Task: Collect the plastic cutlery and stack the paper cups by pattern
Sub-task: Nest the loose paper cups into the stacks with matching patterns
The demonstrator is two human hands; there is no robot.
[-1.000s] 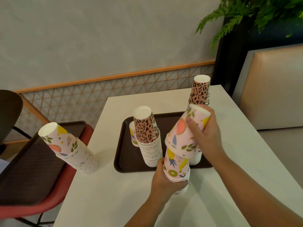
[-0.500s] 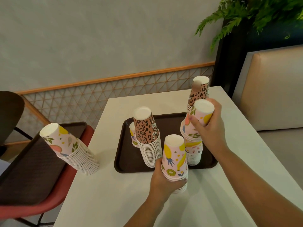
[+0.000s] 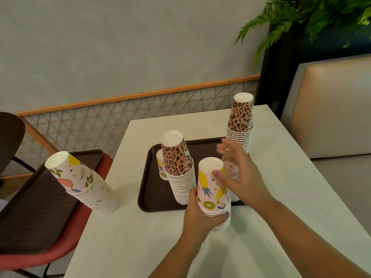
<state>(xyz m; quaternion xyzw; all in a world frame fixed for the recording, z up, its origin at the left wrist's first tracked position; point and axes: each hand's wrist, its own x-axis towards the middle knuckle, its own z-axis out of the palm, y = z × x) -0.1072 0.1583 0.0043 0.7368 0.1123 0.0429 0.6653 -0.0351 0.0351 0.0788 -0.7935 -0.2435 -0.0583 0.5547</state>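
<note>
The left hand [image 3: 198, 213] has its grip clenched round a short stack of pink fruit-patterned paper cups [image 3: 212, 189] standing upside down on the pale stone-look counter [image 3: 140, 237] — just in front of a dark brown plastic tray [image 3: 156, 189]. The right hand [image 3: 241, 177] hovers released, fingers spread. Beyond: grey wall, wooden lattice, tan bench.

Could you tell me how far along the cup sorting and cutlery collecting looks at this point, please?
Largely done: two leopard stacks stand, one on the tray at, one at the far right, and a tall fruit stack leans at the table's left edge. In hand: the left hand grips a short fruit stack; the right hand is open beside it. Left: merging scattered fruit stacks. No cutlery is visible.
</note>
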